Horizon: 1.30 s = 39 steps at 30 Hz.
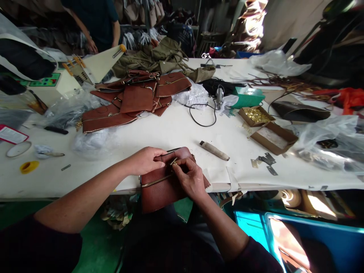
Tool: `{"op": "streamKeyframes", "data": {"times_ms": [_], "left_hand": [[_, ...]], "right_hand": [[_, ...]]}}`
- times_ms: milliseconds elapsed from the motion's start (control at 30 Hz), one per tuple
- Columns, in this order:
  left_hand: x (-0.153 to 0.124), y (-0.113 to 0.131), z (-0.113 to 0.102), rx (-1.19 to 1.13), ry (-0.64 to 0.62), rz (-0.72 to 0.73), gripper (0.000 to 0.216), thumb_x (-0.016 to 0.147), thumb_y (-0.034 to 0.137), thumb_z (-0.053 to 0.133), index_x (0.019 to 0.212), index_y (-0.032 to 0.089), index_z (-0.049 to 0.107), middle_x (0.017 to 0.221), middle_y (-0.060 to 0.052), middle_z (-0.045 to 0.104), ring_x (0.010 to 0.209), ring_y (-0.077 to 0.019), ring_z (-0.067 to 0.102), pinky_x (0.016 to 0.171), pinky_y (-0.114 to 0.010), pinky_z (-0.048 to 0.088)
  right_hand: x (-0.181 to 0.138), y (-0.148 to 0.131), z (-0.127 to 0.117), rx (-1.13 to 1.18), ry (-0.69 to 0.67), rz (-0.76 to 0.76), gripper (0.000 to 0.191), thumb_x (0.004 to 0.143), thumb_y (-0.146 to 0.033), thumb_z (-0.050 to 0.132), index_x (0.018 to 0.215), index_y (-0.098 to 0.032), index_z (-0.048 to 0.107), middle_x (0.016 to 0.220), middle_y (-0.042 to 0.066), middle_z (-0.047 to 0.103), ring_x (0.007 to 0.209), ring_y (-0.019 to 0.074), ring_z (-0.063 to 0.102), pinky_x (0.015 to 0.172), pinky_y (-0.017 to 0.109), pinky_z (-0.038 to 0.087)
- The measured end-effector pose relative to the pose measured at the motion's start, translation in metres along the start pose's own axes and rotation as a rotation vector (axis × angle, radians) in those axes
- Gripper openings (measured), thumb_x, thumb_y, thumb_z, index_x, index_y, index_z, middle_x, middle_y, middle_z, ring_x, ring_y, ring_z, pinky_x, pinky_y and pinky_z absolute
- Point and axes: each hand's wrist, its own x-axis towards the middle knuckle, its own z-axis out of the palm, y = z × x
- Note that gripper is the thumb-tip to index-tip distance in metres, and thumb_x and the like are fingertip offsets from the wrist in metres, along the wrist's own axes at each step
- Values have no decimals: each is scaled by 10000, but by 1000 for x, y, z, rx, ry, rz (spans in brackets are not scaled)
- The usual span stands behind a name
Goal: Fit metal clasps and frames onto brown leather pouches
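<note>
A brown leather bag piece (pixel 162 193) with a brass zipper lies over the front edge of the table, its lower part hanging down. My left hand (pixel 146 161) grips its upper left edge, thumb on top and fingers partly hidden behind the leather. At the upper middle of the piece, my right hand (pixel 189 176) pinches a small gold-coloured metal fitting (pixel 174 161) between thumb and fingers. The fitting stands against the leather; I cannot tell whether it is fastened there.
A pile of brown leather bag pieces (pixel 136 98) lies further back, left of middle. To the right are a tape-wrapped tool (pixel 214 150), a box of gold fittings (pixel 256 115), another cardboard box (pixel 274 137) and metal plates (pixel 265 159). A machine (pixel 57 85) stands left; a person (pixel 96 22) stands behind.
</note>
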Motion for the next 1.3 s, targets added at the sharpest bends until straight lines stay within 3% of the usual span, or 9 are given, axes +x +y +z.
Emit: {"op": "streamKeyframes", "data": {"times_ms": [233,367,700,867,967,1067,1300], "left_hand": [[-10,5,14,56,22,47,437,879,263,649,1297,212,770,1207,-30,812,1068,-270,753,952,-338,575],[-18,14,22,97,40,56,469,892,247,637,1345,218,756,1247,-26,811,1076,-265,760,972,-331,571],[-28,31,33,-122,-45,44,362,861,238,671,1196,213,805,1137,-24,826,1089,-280,747,972,-362,567],[-39,43,24,-265,-148,-50,253,825,282,737,1044,185,816,1005,-17,820,905,-221,732,824,-299,548],[-45,48,20,-283,-149,-87,224,808,303,769,985,173,818,938,-21,808,816,-193,697,729,-267,513],[-47,50,18,-273,-135,-97,234,795,308,786,980,169,821,935,-30,808,810,-192,692,732,-272,515],[-46,57,20,-227,-161,-128,215,788,321,789,921,153,790,909,-21,780,809,-168,663,758,-256,486]], "right_hand": [[-11,-9,-4,-15,28,-16,198,976,-381,708,861,-222,739,860,38,784,767,207,701,779,349,556],[-16,-15,-12,-23,-9,-17,190,966,-384,715,870,-222,747,861,37,784,759,206,697,751,344,549],[-27,-32,-27,-74,-52,-4,163,924,-343,730,816,-222,719,767,28,735,650,180,614,597,319,454],[-27,-36,-32,224,-202,105,228,913,-400,787,824,-207,705,795,22,743,726,185,664,699,324,528],[-26,-36,-35,359,-262,150,286,906,-442,824,806,-202,705,792,20,738,729,179,665,738,332,541],[-25,-36,-38,438,-307,144,265,922,-405,831,802,-198,718,832,25,749,767,175,671,778,336,537],[-23,-37,-42,551,-385,88,261,945,-384,815,784,-197,728,1133,83,769,938,209,700,839,357,539]]}}
